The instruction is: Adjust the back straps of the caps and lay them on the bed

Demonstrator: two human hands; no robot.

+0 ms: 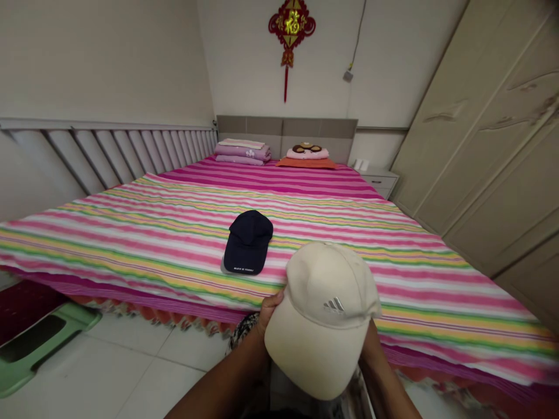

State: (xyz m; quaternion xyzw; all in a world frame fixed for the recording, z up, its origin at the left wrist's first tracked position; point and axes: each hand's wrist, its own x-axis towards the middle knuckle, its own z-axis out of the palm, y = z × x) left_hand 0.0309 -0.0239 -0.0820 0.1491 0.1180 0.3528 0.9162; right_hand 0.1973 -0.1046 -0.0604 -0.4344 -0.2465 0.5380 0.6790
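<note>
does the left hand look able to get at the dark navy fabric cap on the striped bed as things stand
Probably yes, once freed: the left hand holds the side of the cream fabric cap, but only striped bedding shows between it and the navy cap just beyond.

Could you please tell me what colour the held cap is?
The held cap is cream, as the head view shows.

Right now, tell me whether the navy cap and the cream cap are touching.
Apart. The head view shows striped bedspread in the gap between the navy cap and the nearest edge of the cream cap.
</note>
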